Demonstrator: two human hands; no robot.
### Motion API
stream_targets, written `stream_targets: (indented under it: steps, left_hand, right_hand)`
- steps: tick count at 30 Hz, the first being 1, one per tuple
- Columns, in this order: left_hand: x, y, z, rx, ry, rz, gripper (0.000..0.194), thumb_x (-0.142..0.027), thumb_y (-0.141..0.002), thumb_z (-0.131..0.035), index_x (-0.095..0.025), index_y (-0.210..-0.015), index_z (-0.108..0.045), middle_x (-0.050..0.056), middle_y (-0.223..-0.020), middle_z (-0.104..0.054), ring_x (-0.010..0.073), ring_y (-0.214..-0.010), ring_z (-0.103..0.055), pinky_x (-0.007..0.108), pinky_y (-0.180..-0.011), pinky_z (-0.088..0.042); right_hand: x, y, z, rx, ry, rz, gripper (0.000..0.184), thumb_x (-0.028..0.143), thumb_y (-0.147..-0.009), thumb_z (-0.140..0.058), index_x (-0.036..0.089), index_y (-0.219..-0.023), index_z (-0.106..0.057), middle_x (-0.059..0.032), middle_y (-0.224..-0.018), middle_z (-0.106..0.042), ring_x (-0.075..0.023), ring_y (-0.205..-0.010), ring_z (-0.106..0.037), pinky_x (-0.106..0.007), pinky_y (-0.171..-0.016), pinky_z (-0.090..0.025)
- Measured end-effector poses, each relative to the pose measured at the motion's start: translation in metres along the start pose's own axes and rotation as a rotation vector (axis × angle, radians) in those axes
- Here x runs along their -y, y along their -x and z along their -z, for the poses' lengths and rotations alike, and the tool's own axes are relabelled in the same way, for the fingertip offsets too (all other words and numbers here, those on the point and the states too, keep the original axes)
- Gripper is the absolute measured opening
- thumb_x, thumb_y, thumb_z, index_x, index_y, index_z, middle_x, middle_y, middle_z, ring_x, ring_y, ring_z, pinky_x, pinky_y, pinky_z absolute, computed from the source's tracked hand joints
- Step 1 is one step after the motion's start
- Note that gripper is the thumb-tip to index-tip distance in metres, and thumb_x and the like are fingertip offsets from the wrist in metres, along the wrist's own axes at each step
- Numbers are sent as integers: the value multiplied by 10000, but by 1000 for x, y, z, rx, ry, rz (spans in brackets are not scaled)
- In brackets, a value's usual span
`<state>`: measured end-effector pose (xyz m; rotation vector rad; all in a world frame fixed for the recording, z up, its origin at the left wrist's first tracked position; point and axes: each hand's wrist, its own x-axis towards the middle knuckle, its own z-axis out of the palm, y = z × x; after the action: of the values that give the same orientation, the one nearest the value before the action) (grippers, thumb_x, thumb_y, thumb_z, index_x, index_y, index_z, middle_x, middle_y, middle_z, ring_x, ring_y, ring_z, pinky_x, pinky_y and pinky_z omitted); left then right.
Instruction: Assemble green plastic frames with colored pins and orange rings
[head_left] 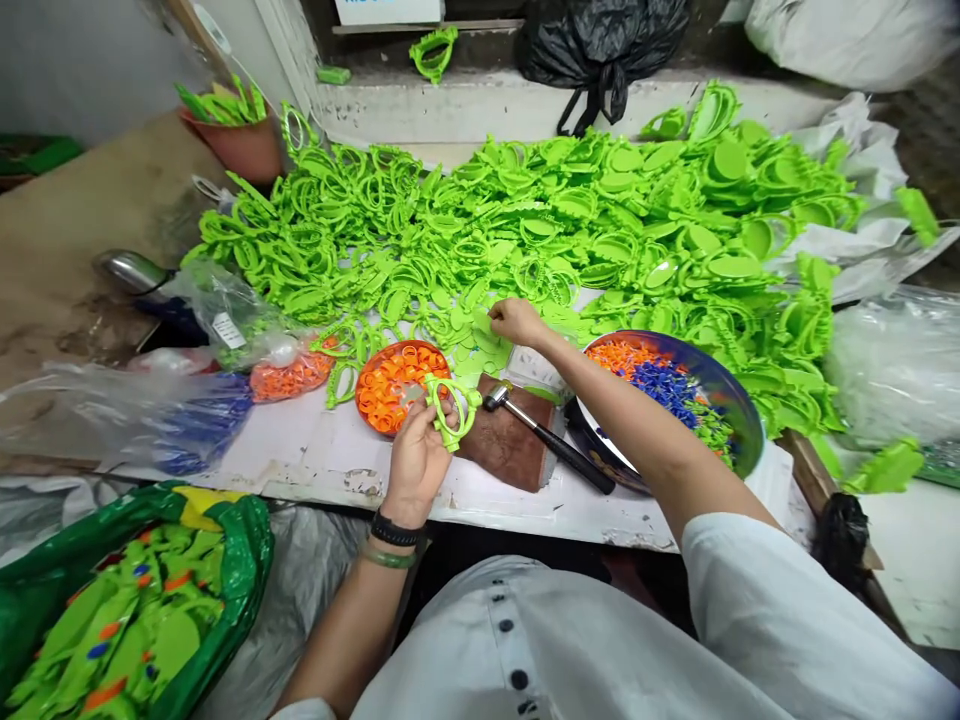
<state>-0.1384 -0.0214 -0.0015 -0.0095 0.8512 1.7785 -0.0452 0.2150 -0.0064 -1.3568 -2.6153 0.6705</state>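
Left fingers [424,416] — gripping green frame [469,402] | right fingers [508,318] — curled at green pile's [600,200] edge, grip unclear | bare table [300,450] front-left

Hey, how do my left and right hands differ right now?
Your left hand holds a green frame; whether your right hand holds anything, I can't tell. The left hand has a black band and a green bangle at its wrist; the right hand has neither. The left hand is nearer your body; the right hand is out by the green pile. Both have bent fingers.
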Motion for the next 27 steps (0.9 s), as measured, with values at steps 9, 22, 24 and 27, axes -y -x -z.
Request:
stream_targets:
  steps: [9, 22, 24, 27]
  left_hand:
    - [19, -19, -22, 143, -114, -148, 261, -189, -701, -797, -172, -890, -618, 2, -824, -653, 82, -700, -578, 194, -651, -456]
    - [39, 5, -22, 203, -298, -176, 318, -180, -689, -813, -178, -943, -621, -14, -850, -628, 79, -730, -568, 194, -680, -451]
    - [37, 8, -23, 212, -243, -110, 203, -205, -760, -743, -170, -926, -630, 0, -837, -626, 85, -708, -563, 210, -679, -459]
    - [38, 13, -25, 249, -232, -90, 175, -194, -784, -709, -164, -948, -658, 17, -852, -647, 97, -723, -582, 235, -746, -486]
  right_hand:
    - [16, 102, 5, 201, -1169, 113, 389, 252, -622, -731, 203, -952, -530, 61, -738, -560, -85, -569, -556, -221, -567, -484]
    - [10, 176, 4, 36, -633, 234, 172, 313, -812, -636, 168, -905, -633, 2, -781, -646, -136, -724, -568, -243, -673, -416]
    - [9, 180, 10, 86, -746, 178, 222, 376, -787, -679, 162, -820, -629, 7, -707, -619, -129, -676, -560, -240, -643, -430]
    - [14, 185, 13, 116, -1086, 63, 351, 468, -709, -756, 167, -795, -597, 1, -729, -632, -129, -678, -595, -255, -652, -504]
